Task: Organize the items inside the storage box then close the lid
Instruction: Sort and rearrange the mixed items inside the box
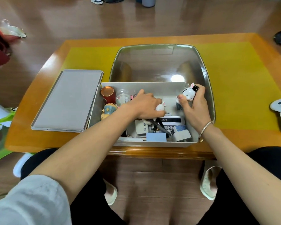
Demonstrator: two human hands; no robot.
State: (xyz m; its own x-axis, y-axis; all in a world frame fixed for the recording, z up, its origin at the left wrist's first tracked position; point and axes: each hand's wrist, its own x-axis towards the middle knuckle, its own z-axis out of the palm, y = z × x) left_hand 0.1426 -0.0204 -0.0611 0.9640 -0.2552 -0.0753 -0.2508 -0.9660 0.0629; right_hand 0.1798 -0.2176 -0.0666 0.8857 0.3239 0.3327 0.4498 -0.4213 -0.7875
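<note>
You are still sorting inside the box (142, 144) on the counter (234, 88): left grip (145, 105) clutching a small bunny (161, 108), right grip (194, 103) holding a figure (187, 94); next, seat both, then fetch the lid (66, 101) lying left

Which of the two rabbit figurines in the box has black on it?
The larger rabbit figurine, gripped by the right hand at the box's right end. The small one under the left hand looks white with pink ears.

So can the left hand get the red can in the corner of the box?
Probably yes. The red can stands uncovered in the box's far left corner, and the left hand is close beside it. But it already holds a small white bunny toy, so it must let go first.
</note>
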